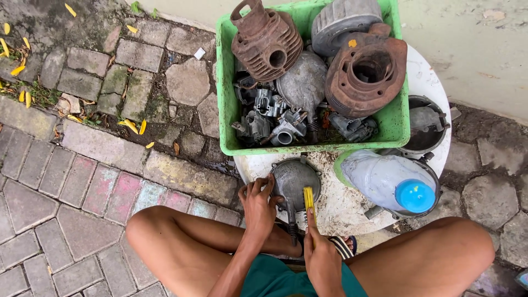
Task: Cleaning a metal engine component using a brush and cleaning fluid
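Note:
A round grey metal engine cover (295, 177) lies on a white round table top (341, 203) in front of me. My left hand (257, 204) rests on the cover's left edge, fingers curled against it. My right hand (320, 254) grips a screwdriver with a yellow handle (308, 198), its tip end pointing toward the cover. A dark lever or stem (291, 220) runs from the cover down between my hands.
A green plastic crate (226, 104) holds rusty engine cylinders (266, 39), carburettors (275, 121) and other metal parts. A plastic bottle with a blue cap (393, 181) lies in a round metal pan on the right. My bare knees flank the table. Paving stones surround it.

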